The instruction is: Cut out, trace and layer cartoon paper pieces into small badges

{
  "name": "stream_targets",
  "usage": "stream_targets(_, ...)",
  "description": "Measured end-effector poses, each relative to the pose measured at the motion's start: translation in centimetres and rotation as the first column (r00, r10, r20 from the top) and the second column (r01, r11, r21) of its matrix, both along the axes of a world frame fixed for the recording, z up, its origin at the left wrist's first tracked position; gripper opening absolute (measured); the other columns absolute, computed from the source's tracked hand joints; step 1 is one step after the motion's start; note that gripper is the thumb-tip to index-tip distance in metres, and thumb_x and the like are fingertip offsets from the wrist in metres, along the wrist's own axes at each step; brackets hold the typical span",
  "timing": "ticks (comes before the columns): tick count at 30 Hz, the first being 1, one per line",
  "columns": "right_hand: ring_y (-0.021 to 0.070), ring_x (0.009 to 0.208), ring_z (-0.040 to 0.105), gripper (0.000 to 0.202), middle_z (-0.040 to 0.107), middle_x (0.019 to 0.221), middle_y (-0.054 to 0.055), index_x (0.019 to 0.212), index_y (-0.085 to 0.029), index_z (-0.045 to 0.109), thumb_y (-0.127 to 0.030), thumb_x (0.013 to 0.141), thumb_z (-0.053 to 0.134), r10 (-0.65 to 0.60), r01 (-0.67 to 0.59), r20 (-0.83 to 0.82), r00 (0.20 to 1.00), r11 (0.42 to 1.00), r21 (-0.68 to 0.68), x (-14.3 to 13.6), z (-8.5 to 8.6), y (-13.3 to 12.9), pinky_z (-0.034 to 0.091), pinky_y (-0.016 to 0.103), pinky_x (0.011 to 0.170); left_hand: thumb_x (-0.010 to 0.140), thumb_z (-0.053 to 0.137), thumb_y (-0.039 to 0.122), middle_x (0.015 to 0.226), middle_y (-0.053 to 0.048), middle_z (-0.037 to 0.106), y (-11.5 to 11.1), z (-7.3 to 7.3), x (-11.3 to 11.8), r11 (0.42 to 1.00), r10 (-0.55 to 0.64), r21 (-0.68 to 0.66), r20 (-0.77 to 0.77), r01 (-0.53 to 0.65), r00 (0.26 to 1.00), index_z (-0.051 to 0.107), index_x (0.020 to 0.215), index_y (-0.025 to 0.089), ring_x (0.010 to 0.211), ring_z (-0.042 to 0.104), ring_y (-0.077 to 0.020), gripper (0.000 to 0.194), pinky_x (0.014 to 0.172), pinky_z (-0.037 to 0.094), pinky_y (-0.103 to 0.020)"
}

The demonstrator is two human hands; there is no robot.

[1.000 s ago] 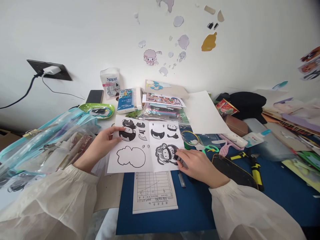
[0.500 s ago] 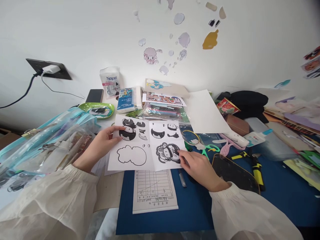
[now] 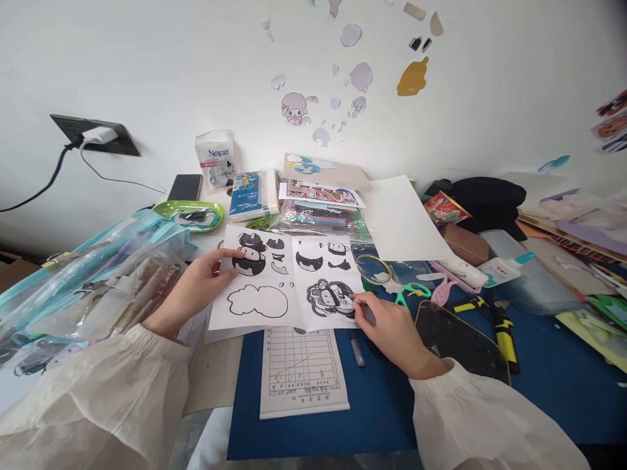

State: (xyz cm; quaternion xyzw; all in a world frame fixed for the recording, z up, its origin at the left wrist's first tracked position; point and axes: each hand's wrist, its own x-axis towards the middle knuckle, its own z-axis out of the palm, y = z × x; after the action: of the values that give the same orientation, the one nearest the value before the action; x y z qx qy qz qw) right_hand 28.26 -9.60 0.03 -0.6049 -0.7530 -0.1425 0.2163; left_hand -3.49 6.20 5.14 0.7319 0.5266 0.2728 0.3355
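A creased white printed sheet [image 3: 306,307] with black-and-white cartoon shapes and outlines spans the space between my hands. At its left edge my left hand [image 3: 208,281] grips it, fingertips lying over a dark cartoon figure. My right hand [image 3: 386,326] pinches the lower right edge beside a drawn character, thumb and index finger together. Below the sheet, a ruled form pad [image 3: 304,375] rests on the blue mat, its top covered by the paper. A clear-capped pen [image 3: 357,351] lies just left of my right hand, partly hidden.
Green-handled scissors [image 3: 411,292], a roll of tape [image 3: 373,268] and yellow-black pliers [image 3: 504,336] lie to the right. Clear zip bags [image 3: 122,287] pile up at left, near a green tray [image 3: 215,219]. A large blank sheet [image 3: 404,222] leans behind, before the wall.
My right fingertips have shifted slightly on the sheet's right edge, showing more of the drawn character. The sheet's lower edge has risen a little. My left hand has barely moved.
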Motion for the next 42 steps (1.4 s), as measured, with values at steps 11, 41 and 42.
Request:
stream_targets(11,0.0202,0.076,0.073,0.014,0.077,0.093,0.008,0.088,-0.017,0.063,-0.011,0.091,0.050,0.041,-0.042,0.043,0.998,0.998,0.043,-0.9,-0.1,-0.6,0.054,0.030,0.069,0.081,0.036,-0.004,0.139,-0.016,0.053,-6.7,1.1,1.0,0.770,-0.220,0.234,-0.776,0.594,0.591,0.063,0.116,0.013,0.135,0.046,-0.0308,0.048,0.111,0.042,-0.049)
stream_targets(41,0.0225,0.086,0.070,0.015,0.074,0.090,0.006,0.085,-0.022,0.064,-0.017,0.091,0.051,-0.084,0.053,-0.333,0.939,0.993,-0.102,-0.9,0.3,-0.4,0.057,0.033,0.073,0.103,0.027,0.046,0.149,-0.008,0.049,-11.1,-4.1,10.6,0.724,-0.343,0.299,-0.626,0.622,0.701,0.052,0.137,0.027,0.138,0.040,-0.0375,0.047,0.102,0.025,-0.083)
stream_targets(42,0.0226,0.085,0.070,0.015,0.074,0.089,0.006,0.085,-0.022,0.065,-0.018,0.091,0.051,-0.096,0.061,-0.344,0.934,0.992,-0.109,-0.9,0.3,-0.4,0.057,0.033,0.072,0.103,0.027,0.046,0.148,-0.008,0.049,-11.1,-4.2,10.6,0.722,-0.342,0.302,-0.626,0.623,0.701,0.052,0.137,0.026,0.137,0.041,-0.0377,0.047,0.102,0.025,-0.084)
